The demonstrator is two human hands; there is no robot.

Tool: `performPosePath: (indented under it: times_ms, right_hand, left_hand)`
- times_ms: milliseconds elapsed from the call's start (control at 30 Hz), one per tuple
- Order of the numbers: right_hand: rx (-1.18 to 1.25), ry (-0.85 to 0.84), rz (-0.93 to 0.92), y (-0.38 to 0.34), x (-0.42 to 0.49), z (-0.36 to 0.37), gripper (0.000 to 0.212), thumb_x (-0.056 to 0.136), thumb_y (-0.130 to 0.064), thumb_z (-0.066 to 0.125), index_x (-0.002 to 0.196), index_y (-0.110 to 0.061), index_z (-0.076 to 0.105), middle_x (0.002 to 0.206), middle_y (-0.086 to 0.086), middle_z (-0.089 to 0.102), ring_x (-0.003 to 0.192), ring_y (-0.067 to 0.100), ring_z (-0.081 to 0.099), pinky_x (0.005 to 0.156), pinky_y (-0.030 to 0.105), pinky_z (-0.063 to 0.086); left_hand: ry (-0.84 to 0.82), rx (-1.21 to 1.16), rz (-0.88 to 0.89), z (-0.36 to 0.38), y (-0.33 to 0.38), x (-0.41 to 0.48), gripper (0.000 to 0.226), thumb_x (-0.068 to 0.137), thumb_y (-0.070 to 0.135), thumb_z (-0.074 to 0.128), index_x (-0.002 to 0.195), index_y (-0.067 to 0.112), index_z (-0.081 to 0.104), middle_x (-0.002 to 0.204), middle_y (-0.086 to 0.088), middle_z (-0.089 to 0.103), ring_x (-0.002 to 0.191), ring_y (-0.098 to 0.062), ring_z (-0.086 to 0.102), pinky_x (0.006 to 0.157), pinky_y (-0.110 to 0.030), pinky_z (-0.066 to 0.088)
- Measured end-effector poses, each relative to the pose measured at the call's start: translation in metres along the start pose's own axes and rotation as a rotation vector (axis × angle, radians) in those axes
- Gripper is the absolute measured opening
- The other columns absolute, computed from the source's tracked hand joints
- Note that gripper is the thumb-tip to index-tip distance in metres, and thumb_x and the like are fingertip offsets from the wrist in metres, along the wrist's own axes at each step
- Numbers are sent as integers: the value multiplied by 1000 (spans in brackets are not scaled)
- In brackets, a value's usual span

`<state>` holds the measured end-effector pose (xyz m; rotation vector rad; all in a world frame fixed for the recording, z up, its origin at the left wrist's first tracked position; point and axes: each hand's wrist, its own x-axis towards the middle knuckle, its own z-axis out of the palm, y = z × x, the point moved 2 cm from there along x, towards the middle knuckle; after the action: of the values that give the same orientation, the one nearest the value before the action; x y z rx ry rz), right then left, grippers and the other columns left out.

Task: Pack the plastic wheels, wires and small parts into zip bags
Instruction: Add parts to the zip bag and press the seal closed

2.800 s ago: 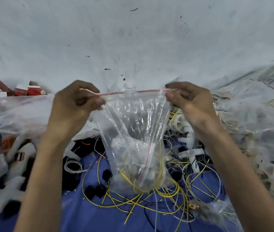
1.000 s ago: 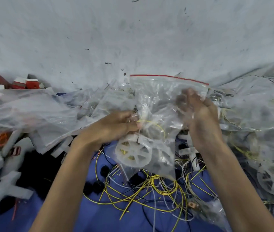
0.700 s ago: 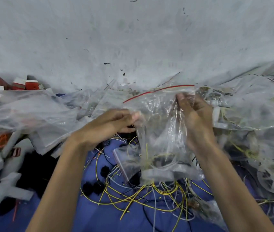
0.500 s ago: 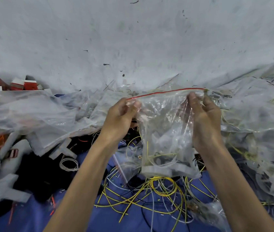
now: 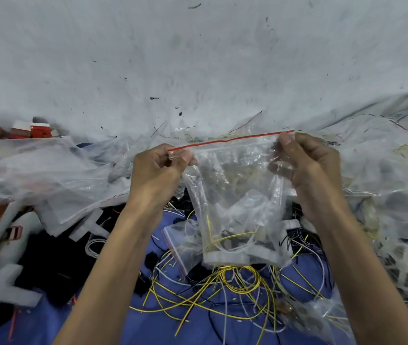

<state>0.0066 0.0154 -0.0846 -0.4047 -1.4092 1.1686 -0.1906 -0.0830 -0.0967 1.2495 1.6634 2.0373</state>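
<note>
Now your clear, red-topped bag (image 5: pixel 237 195) hangs mid-frame, wire (image 5: pixel 232 236) and white parts (image 5: pixel 225 257) lying at its bottom; your left hand (image 5: pixel 156 175) pinches its top left corner, your right hand (image 5: pixel 315 170) the right.

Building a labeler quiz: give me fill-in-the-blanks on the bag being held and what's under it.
The left hand and right hand pinch the top corners of a clear zip bag whose seal strip is ___.
The coloured wire inside the bag is ___.
The loose wires beneath lie on a ___ cloth.
Missing: red; yellow; blue.
</note>
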Motion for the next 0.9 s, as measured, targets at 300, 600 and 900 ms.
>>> performPosePath:
  times_ms: [300, 600, 900]
  right_hand:
    - [-145, -152, 4, -9, -2, -4, 7, 73, -23, 69, 72, -16, 69, 67, -2, 71, 63, 12, 68, 55, 19, 52]
    - [-347, -297, -167, -29, -5, -14, 4, 76, -20, 68, 75, -15, 69, 65, -10, 69, 59, 2, 64, 57, 13, 48]
    - [-338, -329, -144, -29, -7, -10, 6, 71, -26, 70, 73, -28, 76, 66, -8, 71, 61, 6, 67, 60, 17, 53]
  left_hand:
    - [-212, 111, -9, -26, 13, 2, 10, 81, 16, 68, 71, 17, 67, 66, 9, 71, 54, 7, 54, 54, -5, 38]
    - [-191, 88, -4, -27, 14, 2, 9, 79, 7, 68, 72, 11, 67, 62, 6, 70, 57, 3, 62, 57, -6, 44]
    - [-230, 174, 118, -21, 16, -1, 10, 72, 38, 71, 70, 28, 73, 79, 10, 73, 80, -3, 62, 73, -10, 46]
